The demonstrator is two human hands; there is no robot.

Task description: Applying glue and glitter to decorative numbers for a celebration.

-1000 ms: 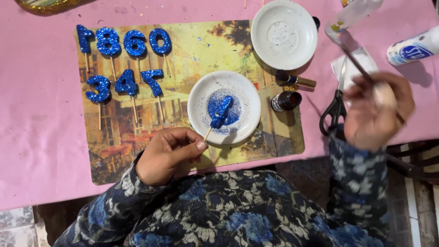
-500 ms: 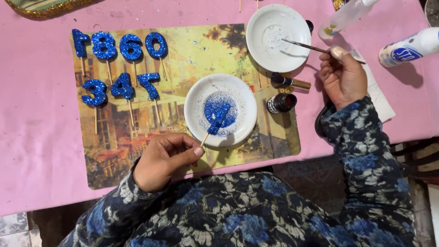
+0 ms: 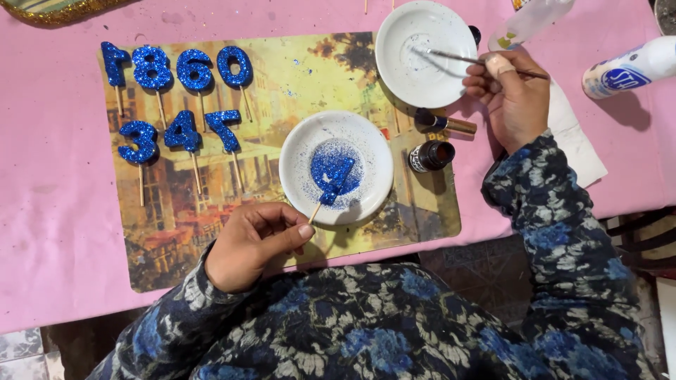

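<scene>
Left hand (image 3: 250, 243) pinched the stick of a glittered blue number (image 3: 331, 176), number at 1 o'clock over the near plate (image 3: 296, 151), right hand (image 3: 514, 102) gripped a brush (image 3: 458, 58), tip at 9 o'clock in the far plate (image 3: 398, 32).

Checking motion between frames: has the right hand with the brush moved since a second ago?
Yes. The right hand moved up and left, bringing the brush over the upper white plate.
</scene>
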